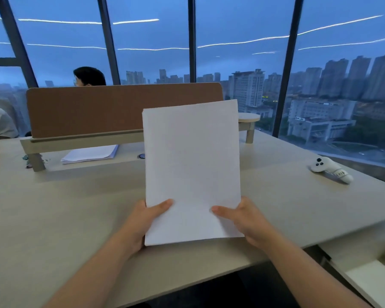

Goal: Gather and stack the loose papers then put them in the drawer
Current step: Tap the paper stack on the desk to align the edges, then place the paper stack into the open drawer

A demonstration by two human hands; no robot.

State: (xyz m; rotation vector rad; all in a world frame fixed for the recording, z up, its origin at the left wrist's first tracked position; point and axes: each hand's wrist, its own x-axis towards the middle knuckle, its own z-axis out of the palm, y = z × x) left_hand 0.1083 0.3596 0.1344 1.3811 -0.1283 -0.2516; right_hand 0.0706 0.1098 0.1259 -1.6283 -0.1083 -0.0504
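Held upright above a pale wood-grain desk (53, 218): a squared stack of blank white paper sheets (191, 170), gripped at its lower edge by both hands. Left hand (142, 223) clamped on the stack's lower left corner, thumb (162, 206) lying across the front face, remaining fingers hidden behind the sheets. Right hand (247, 221) clamped on the lower right side, thumb (222, 211) pressed flat on the front, other fingers out of sight behind. Stack tilted slightly, top edge leaning away from the thumbs.

Well beyond the fingertips, under a low pale shelf with a brown fabric divider panel (120, 107): a second thin pile of white sheets (90, 154) lying flat on the desk. Far right of the right hand: a white handheld controller (329, 170) resting on the desk. Below and right of the right wrist: an open pale drawer (371, 283), pulled out from under the desk edge. Behind the divider, a dark-haired person's head (89, 76), and tall windows onto a dusk city skyline.
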